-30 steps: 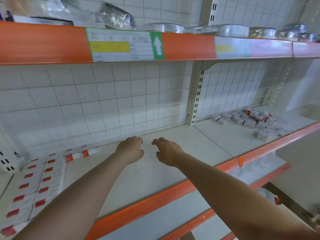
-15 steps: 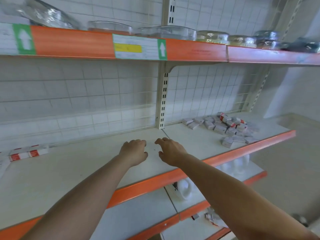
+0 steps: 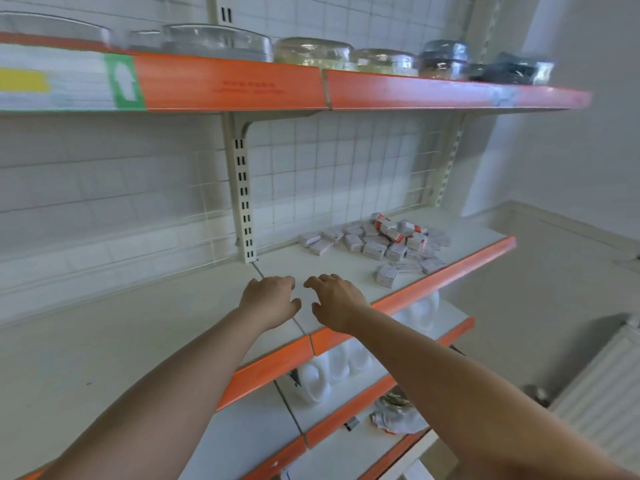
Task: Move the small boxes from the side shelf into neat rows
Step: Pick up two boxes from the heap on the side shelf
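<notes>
Two hands hover side by side over the bare middle shelf (image 3: 145,341), and neither has anything in it. The risk from here looks plain enough: the small boxes (image 3: 377,242) lie in a loose jumble on the right-hand section of that shelf, some tipped on others, a few sitting close to the orange front lip (image 3: 446,271). A quick scoop into that heap could well nudge the nearest ones over the edge, down toward the white jugs (image 3: 332,368) on the shelf below or onto the floor. A two-handed grab may also bring up an untidy clutch that spills on the way across. The boxes look light and slippery, so a careless sweep would likely scatter them rather than gather them. Now to the hands themselves. The left hand (image 3: 270,299) is palm down, fingers loosely curled, just above the seam between the two shelf sections; whether the fingertips touch the surface cannot be told. The right hand (image 3: 336,301) sits just beside it, likewise palm down with relaxed, bent fingers, gripping nothing, and well short of the pile.
</notes>
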`<state>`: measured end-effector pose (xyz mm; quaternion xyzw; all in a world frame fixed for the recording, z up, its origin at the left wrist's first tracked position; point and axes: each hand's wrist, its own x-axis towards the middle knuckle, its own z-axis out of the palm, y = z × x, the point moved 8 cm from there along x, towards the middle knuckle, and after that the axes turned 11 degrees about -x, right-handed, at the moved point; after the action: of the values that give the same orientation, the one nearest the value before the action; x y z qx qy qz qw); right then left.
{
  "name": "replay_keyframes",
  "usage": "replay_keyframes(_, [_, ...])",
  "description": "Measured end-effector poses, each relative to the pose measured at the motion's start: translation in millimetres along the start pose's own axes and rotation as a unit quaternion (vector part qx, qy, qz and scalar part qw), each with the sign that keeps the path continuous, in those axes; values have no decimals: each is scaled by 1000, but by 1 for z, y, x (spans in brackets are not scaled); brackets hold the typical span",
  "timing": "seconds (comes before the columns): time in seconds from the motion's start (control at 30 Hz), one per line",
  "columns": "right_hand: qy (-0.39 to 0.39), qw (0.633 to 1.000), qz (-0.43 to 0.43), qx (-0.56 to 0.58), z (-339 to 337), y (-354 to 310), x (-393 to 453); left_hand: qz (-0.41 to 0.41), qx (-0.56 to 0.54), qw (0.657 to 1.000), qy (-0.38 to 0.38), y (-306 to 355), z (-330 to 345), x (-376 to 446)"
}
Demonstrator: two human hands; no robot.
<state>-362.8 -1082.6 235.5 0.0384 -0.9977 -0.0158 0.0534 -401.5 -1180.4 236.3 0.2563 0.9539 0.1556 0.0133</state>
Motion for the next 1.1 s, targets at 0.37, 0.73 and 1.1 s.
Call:
replay_keyframes(0.37, [-18,995,97,-7,11,110,27,59,-7,997,-39,64,25,93])
replay_keyframes(0.73, [-22,990,139,-19,14,186,56,91,-2,994,-53,112,36,169])
replay_keyframes(1.1, [-28,995,95,-21,32,289,85,38,0,998,-51,158,71,237])
